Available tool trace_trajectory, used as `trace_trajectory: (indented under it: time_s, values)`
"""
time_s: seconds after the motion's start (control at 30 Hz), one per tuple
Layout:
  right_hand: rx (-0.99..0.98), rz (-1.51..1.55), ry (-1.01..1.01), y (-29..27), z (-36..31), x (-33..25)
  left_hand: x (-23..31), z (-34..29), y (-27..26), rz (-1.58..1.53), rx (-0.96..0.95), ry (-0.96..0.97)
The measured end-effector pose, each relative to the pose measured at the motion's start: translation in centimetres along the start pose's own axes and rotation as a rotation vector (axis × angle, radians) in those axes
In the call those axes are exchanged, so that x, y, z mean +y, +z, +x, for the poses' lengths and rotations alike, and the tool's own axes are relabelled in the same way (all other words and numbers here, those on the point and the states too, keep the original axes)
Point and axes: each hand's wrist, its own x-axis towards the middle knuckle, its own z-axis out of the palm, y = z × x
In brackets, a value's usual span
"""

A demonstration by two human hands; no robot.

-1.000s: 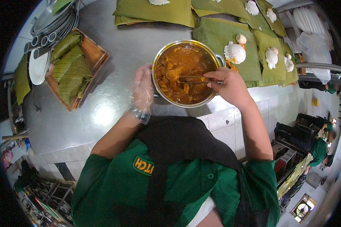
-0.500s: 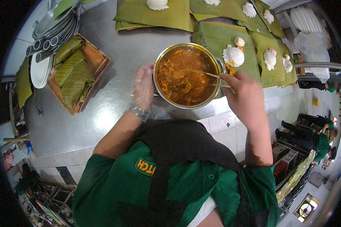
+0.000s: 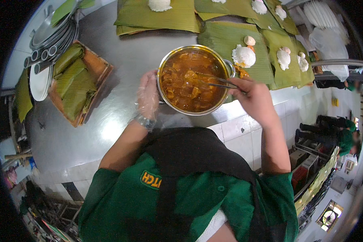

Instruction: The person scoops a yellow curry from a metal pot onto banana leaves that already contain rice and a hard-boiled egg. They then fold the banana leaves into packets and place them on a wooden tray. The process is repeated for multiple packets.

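A round metal pot (image 3: pixel 161 90) holds thick orange-brown stew (image 3: pixel 183 94) with chunks of what looks like meat. My left hand (image 3: pixel 148 94), in a clear plastic glove, grips the pot's left side; its fingertips are partly hidden. Metal tongs (image 3: pixel 220 83) are in my bare right hand (image 3: pixel 254 99), which reaches over the right rim. Their tips dip into the stew beside a rounded piece. Just beyond the pot's right handle (image 3: pixel 230 67), a banana leaf (image 3: pixel 218 36) bears a mound of rice (image 3: pixel 244 56), a pale egg-like piece (image 3: pixel 249 40) and some orange stew pieces.
More banana leaves (image 3: pixel 157 20) with rice cover the table's far side. At left, a wooden tray (image 3: pixel 103 66) holds folded leaf parcels (image 3: pixel 78 86) beside stacked pans (image 3: pixel 54 34) and white plates (image 3: pixel 40 84). Plastic bags (image 3: pixel 330 48) lie at far right. Other people stand in the background right.
The tongs have moved within the stew, and their arms look closer together. A rounded piece now shows near their tips. The whole view has shifted slightly.
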Motion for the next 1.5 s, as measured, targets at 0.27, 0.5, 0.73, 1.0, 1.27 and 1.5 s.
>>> trace_trajectory:
  time_s: [0.27,0.5,0.73,1.0,1.27,1.5]
  values:
    - [0.219,0.257,0.370,-5.7,-3.4,6.2,-0.4,0.1,0.0,-0.138,-0.006,-0.021]
    - [0.187,-0.498,0.423,-5.1,-1.8,6.2,0.0,0.0,0.1,-0.075,0.023,-0.032]
    - [0.282,-0.424,0.346,-8.8,-2.7,1.1,0.3,-0.3,0.1,-0.123,0.013,-0.037]
    - [0.049,-0.303,0.020,-1.3,0.4,-3.6,-0.4,-0.1,-0.1,-0.214,-0.042,0.027]
    - [0.068,-0.195,-0.093,5.3,4.7,-3.6,-0.4,0.0,-0.3,-0.134,-0.053,0.093]
    - [0.101,-0.087,-0.056,3.7,3.0,-2.7,-0.1,-0.3,-0.1,-0.127,-0.044,0.079]
